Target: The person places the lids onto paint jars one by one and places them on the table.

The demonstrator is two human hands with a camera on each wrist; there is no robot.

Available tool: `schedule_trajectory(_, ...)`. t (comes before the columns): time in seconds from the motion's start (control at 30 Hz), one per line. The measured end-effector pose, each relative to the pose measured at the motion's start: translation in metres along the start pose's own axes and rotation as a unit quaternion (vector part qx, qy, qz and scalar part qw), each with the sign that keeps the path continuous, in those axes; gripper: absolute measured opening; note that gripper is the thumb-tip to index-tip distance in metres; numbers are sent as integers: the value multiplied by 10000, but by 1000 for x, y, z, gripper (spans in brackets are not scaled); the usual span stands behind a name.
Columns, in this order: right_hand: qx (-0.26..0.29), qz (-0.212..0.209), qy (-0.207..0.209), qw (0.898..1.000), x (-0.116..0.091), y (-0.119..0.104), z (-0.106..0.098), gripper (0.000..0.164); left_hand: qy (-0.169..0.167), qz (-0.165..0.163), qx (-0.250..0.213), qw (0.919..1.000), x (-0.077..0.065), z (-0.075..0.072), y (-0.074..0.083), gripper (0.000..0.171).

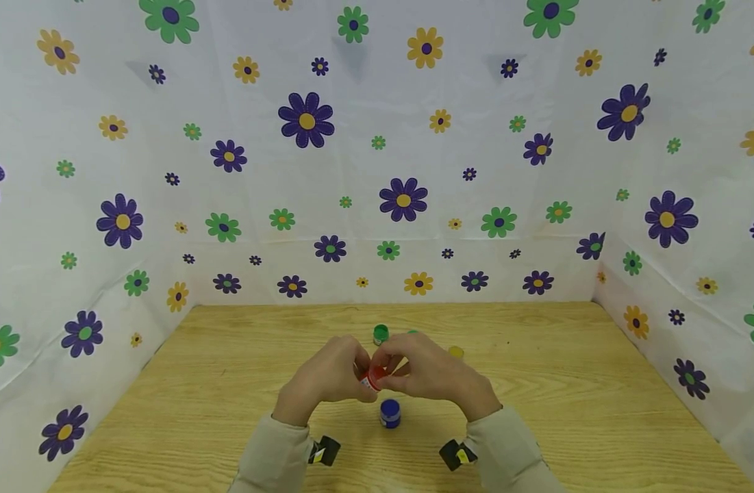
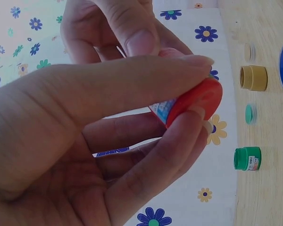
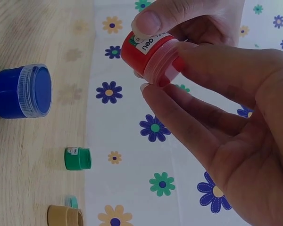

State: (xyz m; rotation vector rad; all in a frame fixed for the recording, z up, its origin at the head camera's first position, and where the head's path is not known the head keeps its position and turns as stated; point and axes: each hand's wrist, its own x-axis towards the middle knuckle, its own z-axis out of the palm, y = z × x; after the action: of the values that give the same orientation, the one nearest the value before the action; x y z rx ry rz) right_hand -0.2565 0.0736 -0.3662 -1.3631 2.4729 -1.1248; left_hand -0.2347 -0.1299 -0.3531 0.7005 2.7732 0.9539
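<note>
My left hand (image 1: 333, 370) grips a small red paint jar (image 3: 139, 51) by its body, thumb on the white label. The jar is tilted, its base toward the lower right in the left wrist view. With thumb and fingertips, my right hand (image 1: 422, 366) pinches the jar's clear lid (image 3: 162, 61). Whether the lid is loose on the jar, I cannot tell. The hands meet above the table, and fingers cover part of the jar. Just below them in the head view stands a blue paint jar (image 1: 390, 413) with a clear lid on it.
Behind the hands stands a green paint jar (image 1: 381, 334) without its lid. A green-tinted lid (image 2: 251, 114) and a yellow paint jar (image 2: 253, 78), also uncapped, are close by, with another lid (image 2: 249, 52). Flower-printed cloth (image 1: 352, 157) surrounds the wooden table (image 1: 574, 397) at back and sides.
</note>
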Motion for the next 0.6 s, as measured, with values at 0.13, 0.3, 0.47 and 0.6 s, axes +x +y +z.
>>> schedule_trajectory(0.13,-139,78,26,9999,1,-1,-1,14,16,29,20,10000,0,0,0,13)
schedule_trajectory(0.3,-212,198,-13,9996,1,-2,-1,14,6,-4,6,10000,-1,0,1,13)
schedule_trajectory(0.47,-239,281,-29,9993,0,-2,-1,14,-2,-29,16,10000,-1,0,2,12)
schedule_trajectory(0.6,-320,321,-3,9990,0,-2,-1,14,6,-15,23,10000,0,0,1,12)
